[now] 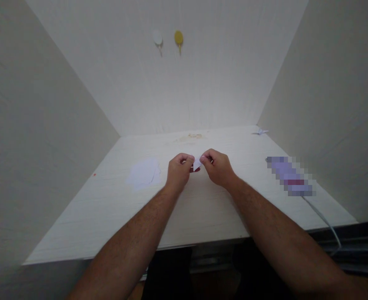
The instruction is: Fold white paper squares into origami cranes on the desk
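Observation:
Between my two hands, above the middle of the white table, is a small folded piece of white paper point(196, 164). My left hand point(180, 168) pinches its left side between thumb and fingers. On the other side, my right hand point(216, 166) grips the paper's right edge with thumb and forefinger. The fingertips hide part of the paper, so its full shape does not show. To the left of my left hand lie several loose sheets of white paper point(143, 173), overlapping each other.
A small folded paper figure point(260, 132) sits at the table's back right corner. Nearer on the right lies a pixelated flat object point(288, 175), with a pale cable point(323, 218) running over the front edge. White and yellow hooks point(178, 38) hang on the back wall; side walls enclose the table point(108, 225).

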Action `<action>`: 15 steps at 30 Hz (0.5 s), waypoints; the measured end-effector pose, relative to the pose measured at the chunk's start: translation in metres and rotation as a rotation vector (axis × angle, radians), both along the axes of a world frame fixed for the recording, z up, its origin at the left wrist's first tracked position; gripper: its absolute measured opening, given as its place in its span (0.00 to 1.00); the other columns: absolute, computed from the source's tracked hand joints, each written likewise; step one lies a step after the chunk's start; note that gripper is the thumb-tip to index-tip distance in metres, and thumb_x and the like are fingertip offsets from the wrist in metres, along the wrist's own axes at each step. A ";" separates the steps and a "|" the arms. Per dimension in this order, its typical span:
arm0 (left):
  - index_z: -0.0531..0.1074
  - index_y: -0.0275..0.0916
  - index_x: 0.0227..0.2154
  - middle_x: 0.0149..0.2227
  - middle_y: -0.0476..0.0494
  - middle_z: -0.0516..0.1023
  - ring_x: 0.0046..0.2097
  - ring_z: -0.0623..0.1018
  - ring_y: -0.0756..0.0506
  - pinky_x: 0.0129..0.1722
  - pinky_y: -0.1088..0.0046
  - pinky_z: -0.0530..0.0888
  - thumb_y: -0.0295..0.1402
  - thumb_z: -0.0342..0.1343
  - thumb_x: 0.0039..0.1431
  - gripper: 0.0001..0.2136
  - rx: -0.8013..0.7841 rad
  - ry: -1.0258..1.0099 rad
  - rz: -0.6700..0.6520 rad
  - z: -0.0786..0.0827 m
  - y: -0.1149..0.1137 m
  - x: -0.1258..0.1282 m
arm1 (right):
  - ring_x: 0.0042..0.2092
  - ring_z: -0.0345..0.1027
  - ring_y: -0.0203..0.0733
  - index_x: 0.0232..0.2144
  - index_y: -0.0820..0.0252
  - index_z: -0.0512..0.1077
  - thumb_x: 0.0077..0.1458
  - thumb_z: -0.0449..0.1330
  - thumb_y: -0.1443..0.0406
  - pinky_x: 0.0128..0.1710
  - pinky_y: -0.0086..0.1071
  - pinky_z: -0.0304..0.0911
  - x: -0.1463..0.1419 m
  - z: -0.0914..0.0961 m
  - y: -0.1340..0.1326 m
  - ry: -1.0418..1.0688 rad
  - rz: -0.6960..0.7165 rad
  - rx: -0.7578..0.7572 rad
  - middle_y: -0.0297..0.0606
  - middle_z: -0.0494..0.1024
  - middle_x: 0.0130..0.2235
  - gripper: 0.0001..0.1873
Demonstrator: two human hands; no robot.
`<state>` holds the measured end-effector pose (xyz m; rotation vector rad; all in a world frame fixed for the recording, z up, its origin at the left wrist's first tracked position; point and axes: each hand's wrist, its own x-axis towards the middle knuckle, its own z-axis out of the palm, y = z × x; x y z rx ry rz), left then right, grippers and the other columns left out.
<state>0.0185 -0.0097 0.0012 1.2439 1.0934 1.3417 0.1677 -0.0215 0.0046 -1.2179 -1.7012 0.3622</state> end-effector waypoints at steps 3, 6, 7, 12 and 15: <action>0.71 0.35 0.27 0.24 0.49 0.75 0.25 0.75 0.51 0.28 0.72 0.77 0.35 0.61 0.51 0.08 0.010 0.034 -0.011 0.005 -0.003 0.000 | 0.28 0.62 0.34 0.28 0.60 0.72 0.56 0.57 0.64 0.30 0.29 0.57 0.001 -0.001 0.000 0.014 0.021 -0.022 0.33 0.74 0.27 0.07; 0.72 0.36 0.26 0.21 0.51 0.74 0.23 0.73 0.52 0.25 0.76 0.73 0.34 0.60 0.52 0.07 0.079 0.146 0.030 0.005 -0.002 -0.003 | 0.27 0.62 0.34 0.29 0.60 0.72 0.54 0.58 0.63 0.29 0.29 0.57 0.001 -0.002 0.001 0.066 0.049 -0.094 0.33 0.74 0.26 0.06; 0.72 0.36 0.26 0.20 0.51 0.73 0.23 0.73 0.52 0.24 0.77 0.72 0.35 0.60 0.52 0.07 0.103 0.170 0.041 0.004 -0.001 -0.003 | 0.27 0.62 0.34 0.29 0.60 0.72 0.54 0.59 0.63 0.29 0.29 0.57 0.002 -0.003 0.002 0.073 0.053 -0.116 0.32 0.74 0.26 0.06; 0.71 0.37 0.27 0.21 0.51 0.75 0.24 0.76 0.51 0.25 0.76 0.73 0.37 0.59 0.54 0.08 0.140 0.149 0.030 -0.004 0.003 -0.004 | 0.25 0.61 0.34 0.27 0.59 0.70 0.54 0.58 0.62 0.26 0.29 0.55 0.002 -0.005 0.003 0.059 0.018 -0.151 0.31 0.71 0.23 0.07; 0.69 0.38 0.28 0.22 0.50 0.76 0.25 0.78 0.50 0.25 0.76 0.73 0.37 0.58 0.55 0.08 0.153 0.115 0.047 -0.004 0.002 -0.002 | 0.24 0.64 0.34 0.29 0.59 0.70 0.55 0.57 0.61 0.26 0.29 0.58 0.002 -0.006 0.002 0.117 0.014 -0.176 0.31 0.73 0.22 0.08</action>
